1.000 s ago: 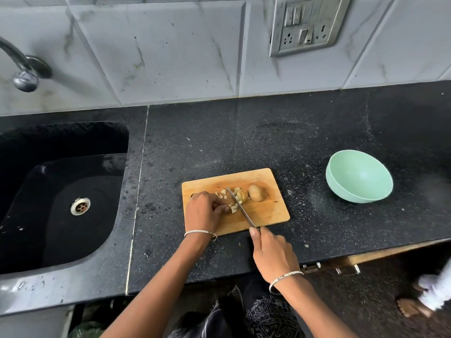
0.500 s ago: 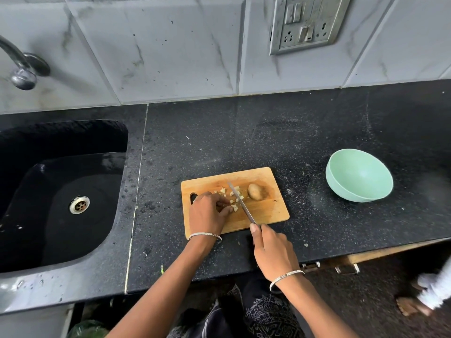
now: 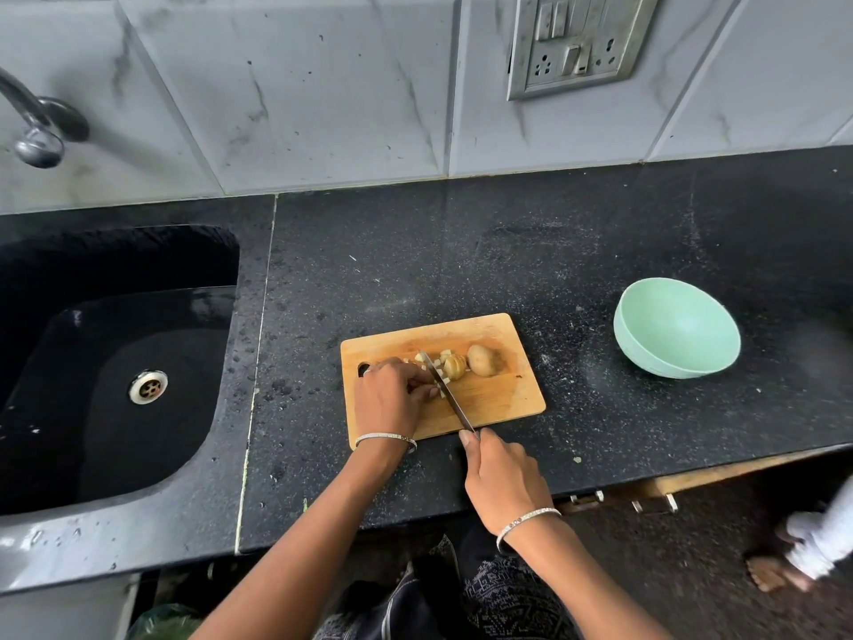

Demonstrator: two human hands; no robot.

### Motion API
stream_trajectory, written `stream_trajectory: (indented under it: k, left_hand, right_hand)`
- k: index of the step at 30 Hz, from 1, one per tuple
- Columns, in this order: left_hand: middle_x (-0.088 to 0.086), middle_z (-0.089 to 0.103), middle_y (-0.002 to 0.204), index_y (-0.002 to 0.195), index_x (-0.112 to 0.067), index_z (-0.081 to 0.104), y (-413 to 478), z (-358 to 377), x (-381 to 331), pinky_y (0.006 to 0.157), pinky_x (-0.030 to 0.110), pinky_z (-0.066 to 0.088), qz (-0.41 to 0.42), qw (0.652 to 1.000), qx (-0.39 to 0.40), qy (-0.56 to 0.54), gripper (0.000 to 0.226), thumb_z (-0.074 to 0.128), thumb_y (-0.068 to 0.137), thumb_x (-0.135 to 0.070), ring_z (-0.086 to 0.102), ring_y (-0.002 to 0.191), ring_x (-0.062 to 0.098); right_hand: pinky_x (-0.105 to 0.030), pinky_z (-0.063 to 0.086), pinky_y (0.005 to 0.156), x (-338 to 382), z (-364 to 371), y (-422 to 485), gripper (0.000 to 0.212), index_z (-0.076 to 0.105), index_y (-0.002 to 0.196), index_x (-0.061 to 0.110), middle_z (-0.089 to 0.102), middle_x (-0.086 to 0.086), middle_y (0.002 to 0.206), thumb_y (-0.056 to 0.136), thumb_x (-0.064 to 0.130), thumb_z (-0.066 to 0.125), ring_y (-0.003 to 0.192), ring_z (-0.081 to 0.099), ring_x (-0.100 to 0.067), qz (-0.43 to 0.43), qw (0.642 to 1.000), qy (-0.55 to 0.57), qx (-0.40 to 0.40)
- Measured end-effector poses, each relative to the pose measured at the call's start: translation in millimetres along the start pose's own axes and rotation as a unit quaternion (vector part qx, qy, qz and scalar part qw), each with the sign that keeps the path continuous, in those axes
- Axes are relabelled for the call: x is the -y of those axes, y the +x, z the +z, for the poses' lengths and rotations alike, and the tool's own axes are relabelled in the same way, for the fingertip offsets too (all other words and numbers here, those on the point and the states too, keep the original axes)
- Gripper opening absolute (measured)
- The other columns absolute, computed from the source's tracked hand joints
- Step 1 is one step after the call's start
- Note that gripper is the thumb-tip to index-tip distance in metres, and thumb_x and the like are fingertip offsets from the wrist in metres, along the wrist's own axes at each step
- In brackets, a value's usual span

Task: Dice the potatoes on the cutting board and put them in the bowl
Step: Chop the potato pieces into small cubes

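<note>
A wooden cutting board (image 3: pixel 498 399) lies on the black counter. On it sit a whole potato (image 3: pixel 481 360), a sliced potato piece (image 3: pixel 454 366) and several small diced bits (image 3: pixel 444 355). My right hand (image 3: pixel 501 482) grips the handle of a knife (image 3: pixel 447 390), whose blade lies across the board just left of the sliced piece. My left hand (image 3: pixel 390 399) rests on the board's left part, its curled fingertips pinching potato pieces against the blade's left side. A mint green bowl (image 3: pixel 676 334) stands to the right, tilted, with nothing inside.
A black sink (image 3: pixel 106 385) with a steel drain fills the left side, and a tap (image 3: pixel 34 127) hangs above it. A switch panel (image 3: pixel 572 39) is on the tiled wall. Another person's foot (image 3: pixel 775 572) shows on the floor at lower right.
The knife blade has shifted slightly left, away from the sliced potato piece, toward my left fingertips. Both hands stay in nearly the same places on the board.
</note>
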State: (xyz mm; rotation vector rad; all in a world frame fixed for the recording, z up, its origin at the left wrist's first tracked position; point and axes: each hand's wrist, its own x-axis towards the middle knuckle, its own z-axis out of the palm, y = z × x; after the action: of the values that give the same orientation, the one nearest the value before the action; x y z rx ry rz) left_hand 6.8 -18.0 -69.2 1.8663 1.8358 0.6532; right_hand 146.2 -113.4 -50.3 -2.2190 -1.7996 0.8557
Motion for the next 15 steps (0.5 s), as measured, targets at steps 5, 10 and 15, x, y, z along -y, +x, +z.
stream_trajectory:
  k: [5,10,15]
  left_hand:
    - [-0.007,0.074,0.085,0.079,-0.025,0.078,4.0,-1.9,-2.1,0.076,0.037,0.052,-0.014,1.000,0.019,-0.007,0.012,0.082,0.069,-0.028,0.064,0.082,0.019]
    - [-0.006,0.074,0.084,0.078,-0.026,0.077,4.1,-3.9,-2.5,0.073,0.037,0.053,-0.015,1.000,0.025,0.009,0.009,0.081,0.069,-0.027,0.066,0.079,0.019]
    - [-0.005,0.074,0.080,0.078,-0.024,0.076,4.8,-6.9,-3.5,0.072,0.035,0.054,-0.014,1.000,-0.001,0.025,0.005,0.077,0.073,-0.026,0.066,0.075,0.019]
  right_hand:
    - [-0.037,0.041,0.065,5.8,3.8,5.5,0.043,0.055,0.103,0.015,0.065,-0.011,0.099,0.103,0.046,0.024,0.096,0.062,-0.036,0.007,1.000,-0.024,-0.010]
    - [-0.036,0.040,0.063,9.7,8.5,5.0,0.042,0.055,0.107,0.014,0.067,-0.011,0.101,0.103,0.044,0.026,0.097,0.065,-0.035,0.006,0.998,-0.062,-0.030]
    - [-0.037,0.043,0.068,5.6,0.1,2.7,0.044,0.058,0.102,0.015,0.065,-0.011,0.102,0.103,0.046,0.026,0.098,0.062,-0.036,0.014,1.000,-0.012,0.016]
